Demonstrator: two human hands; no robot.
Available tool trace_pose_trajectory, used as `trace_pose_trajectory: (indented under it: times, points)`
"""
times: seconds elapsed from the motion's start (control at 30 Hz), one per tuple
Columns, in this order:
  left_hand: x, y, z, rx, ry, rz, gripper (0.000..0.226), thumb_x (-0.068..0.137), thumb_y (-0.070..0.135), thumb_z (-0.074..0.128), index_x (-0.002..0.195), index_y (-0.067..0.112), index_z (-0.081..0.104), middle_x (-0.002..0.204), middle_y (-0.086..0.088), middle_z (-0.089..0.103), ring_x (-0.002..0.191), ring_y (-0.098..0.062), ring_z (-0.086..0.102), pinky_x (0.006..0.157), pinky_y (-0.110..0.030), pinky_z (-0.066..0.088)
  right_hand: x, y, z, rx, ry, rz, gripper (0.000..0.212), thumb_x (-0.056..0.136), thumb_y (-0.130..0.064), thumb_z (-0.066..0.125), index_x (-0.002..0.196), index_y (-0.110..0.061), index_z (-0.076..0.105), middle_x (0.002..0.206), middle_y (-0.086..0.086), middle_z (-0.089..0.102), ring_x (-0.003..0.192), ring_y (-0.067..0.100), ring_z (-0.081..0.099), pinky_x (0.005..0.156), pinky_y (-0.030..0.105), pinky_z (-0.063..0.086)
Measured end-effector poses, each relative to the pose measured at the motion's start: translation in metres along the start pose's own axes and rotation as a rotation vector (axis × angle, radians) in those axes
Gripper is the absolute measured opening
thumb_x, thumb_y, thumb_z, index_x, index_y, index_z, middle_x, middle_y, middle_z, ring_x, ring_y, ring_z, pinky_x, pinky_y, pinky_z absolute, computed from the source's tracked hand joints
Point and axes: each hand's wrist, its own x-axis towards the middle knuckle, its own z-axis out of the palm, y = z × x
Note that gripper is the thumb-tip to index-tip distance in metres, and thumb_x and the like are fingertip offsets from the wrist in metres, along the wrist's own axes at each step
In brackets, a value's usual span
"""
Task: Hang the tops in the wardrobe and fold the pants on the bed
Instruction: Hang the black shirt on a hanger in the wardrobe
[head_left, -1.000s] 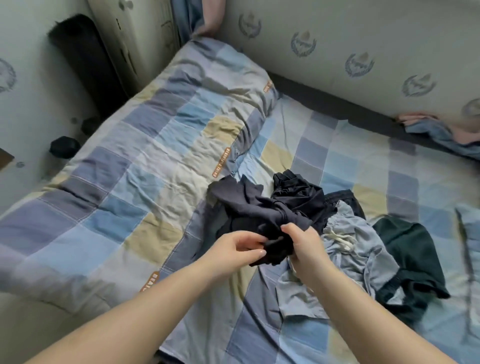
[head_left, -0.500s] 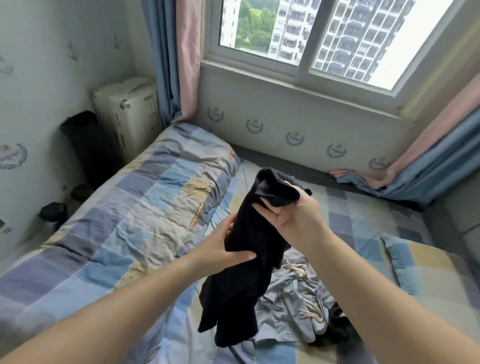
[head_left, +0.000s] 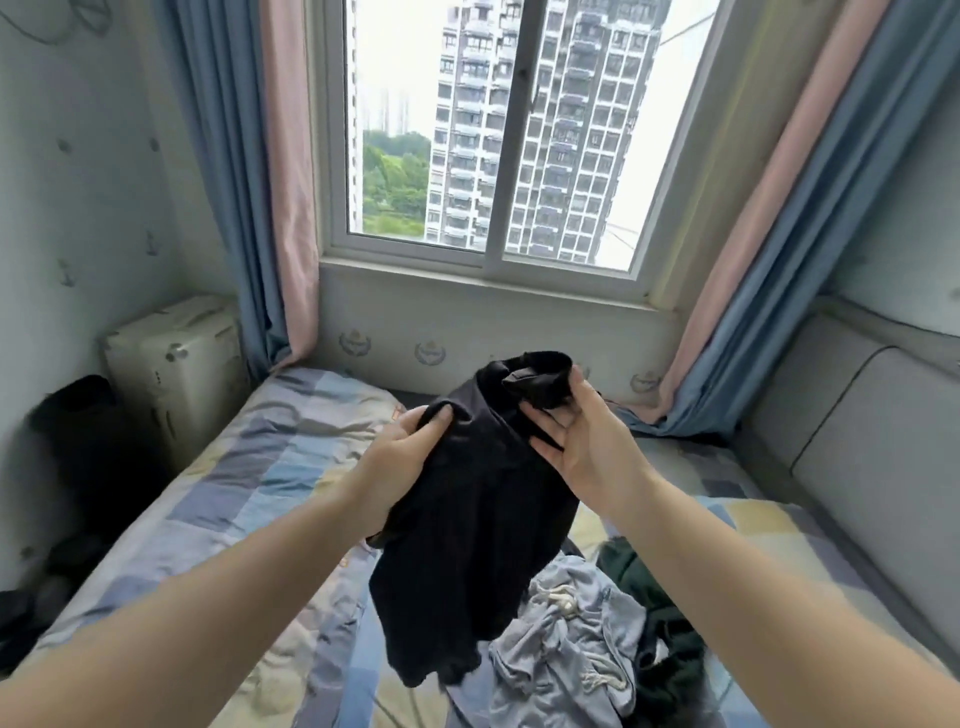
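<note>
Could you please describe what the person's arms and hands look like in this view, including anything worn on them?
Both forearms are bare, with no sleeves in view. The left hand and right hand wear no gloves, and no rings, watch or bracelets show.

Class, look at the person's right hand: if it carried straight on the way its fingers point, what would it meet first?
The right hand points up and left, its fingers already in the black garment that both hands hold, so it would meet that fabric first. Beyond, probably the left hand; depth is unclear.

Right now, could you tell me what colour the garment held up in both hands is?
The garment is plain black, seen best in the head view.
</note>
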Motion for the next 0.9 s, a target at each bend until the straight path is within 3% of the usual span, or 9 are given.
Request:
trace_pose_trajectory:
  times: [0.07, 0.17, 0.23, 0.37, 0.5, 0.6, 0.7, 0.77, 0.9]
  points:
    - [-0.001, 0.015, -0.002, -0.148, -0.001, -0.071, 0.022, 0.093, 0.035, 0.056, 0.097, 0.02, 0.071, 0.092, -0.003, 0.074, 0.085, -0.015, 0.07, 0.07, -0.023, 0.056, -0.015, 0.005, 0.002, -0.191, -0.012, -0.068, 0.066, 0.073, -0.057, 0.063, 0.131, -0.029, 0.049, 0.125, -0.015, 0.062, 0.121, 0.004, 0.053, 0.101, 0.034, 0.038]
    - [-0.007, 0.035, -0.009, -0.224, -0.021, -0.107, 0.018, 0.093, 0.033, 0.058, 0.089, 0.02, 0.068, 0.074, 0.004, 0.074, 0.067, -0.006, 0.07, 0.051, -0.014, 0.051, -0.04, 0.016, 0.016, -0.549, -0.033, -0.166, 0.108, 0.067, -0.051, 0.079, 0.15, -0.03, 0.012, 0.131, -0.03, 0.047, 0.122, -0.009, 0.047, 0.101, 0.026, 0.041]
    - [-0.011, 0.045, -0.01, -0.24, -0.095, -0.108, 0.018, 0.096, 0.028, 0.052, 0.087, 0.018, 0.064, 0.068, 0.007, 0.073, 0.061, -0.002, 0.069, 0.046, -0.011, 0.048, -0.054, 0.023, 0.03, -0.694, -0.044, -0.216, 0.116, 0.063, -0.047, 0.078, 0.15, -0.035, 0.002, 0.13, -0.032, 0.044, 0.121, -0.013, 0.045, 0.101, 0.022, 0.04]
    - [-0.016, 0.051, -0.008, -0.22, -0.217, -0.155, 0.019, 0.095, 0.026, 0.05, 0.086, 0.012, 0.06, 0.064, 0.005, 0.071, 0.06, -0.002, 0.068, 0.049, -0.011, 0.049, -0.08, 0.035, 0.056, -0.775, 0.022, -0.365, 0.076, 0.074, -0.029, 0.076, 0.133, -0.052, 0.035, 0.115, -0.021, 0.063, 0.111, -0.001, 0.059, 0.093, 0.02, 0.048]
    - [-0.033, 0.053, -0.009, -0.1, -0.441, -0.215, 0.036, 0.074, 0.05, 0.071, 0.086, 0.016, 0.071, 0.081, -0.002, 0.074, 0.077, -0.011, 0.071, 0.066, -0.019, 0.054, -0.104, 0.03, 0.074, -0.885, 0.329, -0.605, 0.023, 0.087, -0.009, 0.061, 0.092, -0.03, 0.068, 0.085, -0.02, 0.07, 0.085, -0.005, 0.063, 0.075, 0.009, 0.044]
    - [-0.054, 0.056, -0.014, 0.417, -0.693, -0.014, 0.05, 0.057, 0.06, 0.077, 0.101, 0.051, 0.056, 0.095, 0.016, 0.069, 0.089, -0.001, 0.067, 0.072, -0.015, 0.052, -0.128, 0.017, 0.071, -0.721, 0.514, -0.567, 0.021, 0.088, -0.007, 0.055, 0.084, -0.02, 0.07, 0.081, -0.005, 0.071, 0.082, 0.008, 0.065, 0.073, 0.018, 0.051]
    - [-0.065, 0.059, -0.007, 0.915, -0.75, 0.346, 0.067, 0.067, 0.035, 0.07, 0.122, 0.047, 0.034, 0.102, 0.022, 0.055, 0.092, 0.003, 0.057, 0.071, -0.007, 0.042, -0.153, 0.004, 0.066, -0.591, 0.586, -0.469, 0.023, 0.088, -0.01, 0.055, 0.081, -0.023, 0.073, 0.082, 0.001, 0.072, 0.083, 0.015, 0.067, 0.074, 0.027, 0.056]
    - [-0.072, 0.065, 0.001, 0.961, -0.694, 0.466, 0.056, 0.075, 0.017, 0.062, 0.126, 0.032, 0.043, 0.107, 0.013, 0.053, 0.099, -0.006, 0.054, 0.08, -0.015, 0.041, -0.171, -0.005, 0.063, -0.489, 0.52, -0.411, 0.024, 0.089, -0.008, 0.057, 0.082, -0.023, 0.075, 0.081, 0.001, 0.072, 0.076, 0.015, 0.068, 0.065, 0.026, 0.055]
    - [-0.101, 0.084, 0.032, 0.799, -0.669, 0.489, 0.038, 0.081, -0.004, 0.051, 0.104, 0.024, 0.063, 0.103, 0.008, 0.058, 0.103, -0.013, 0.057, 0.085, -0.016, 0.041, -0.223, -0.02, 0.057, -0.379, 0.362, -0.364, 0.021, 0.089, -0.005, 0.061, 0.092, -0.021, 0.074, 0.08, -0.002, 0.07, 0.068, 0.011, 0.066, 0.057, 0.021, 0.052]
